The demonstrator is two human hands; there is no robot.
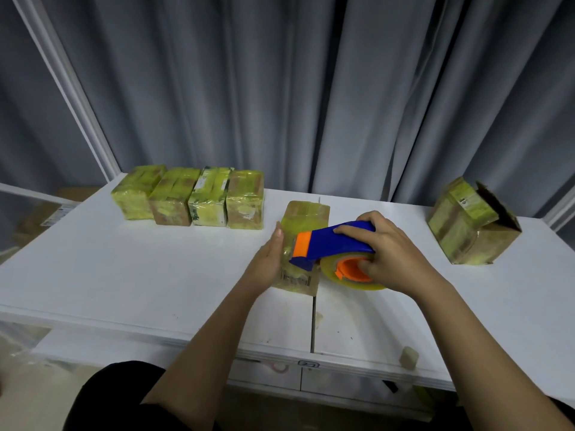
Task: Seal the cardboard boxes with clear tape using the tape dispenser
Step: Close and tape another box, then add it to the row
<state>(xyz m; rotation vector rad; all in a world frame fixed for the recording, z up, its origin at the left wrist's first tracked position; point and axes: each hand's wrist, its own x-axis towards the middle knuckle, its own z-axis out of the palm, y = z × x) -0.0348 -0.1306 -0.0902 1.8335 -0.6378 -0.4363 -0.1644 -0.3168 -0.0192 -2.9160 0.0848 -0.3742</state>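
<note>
At the middle of the worktop [124, 275], the left hand [267, 259] braces straight fingers against the small, probably light, tape-slick cardboard box [306, 219], best steadied by its sides, while the right hand [382, 250] clamps the tape dispenser [329, 244].

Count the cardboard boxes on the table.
7: four in a row back left, one between the hands, two stacked right.

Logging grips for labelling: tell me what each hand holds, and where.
Right hand grips the tape dispenser by its blue handle. Left hand, fingers straight, presses the box side.
</note>
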